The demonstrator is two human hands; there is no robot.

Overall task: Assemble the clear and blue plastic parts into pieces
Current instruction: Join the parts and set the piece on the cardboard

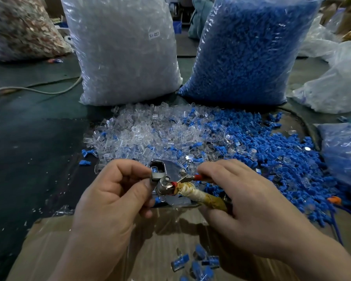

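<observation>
A metal plier-like press tool [167, 175] is held over the table's near edge. My right hand [245, 205] grips its tape-wrapped handles [201, 194]. My left hand [111, 191] pinches a clear-and-blue piece [154, 170] sitting in the tool's jaw. Behind the tool lies a heap of loose clear parts [150, 134] on the left, merging into loose blue parts [261, 151] on the right. Several joined clear-and-blue pieces [199, 260] lie in the cardboard box [69, 240] below my hands.
A tall bag of clear parts [122, 49] and a tall bag of blue parts [249, 49] stand behind the heap. More plastic bags [332, 88] lie at the right, another bag [18, 27] at far left. A cable [39, 90] crosses the dark tabletop [28, 149].
</observation>
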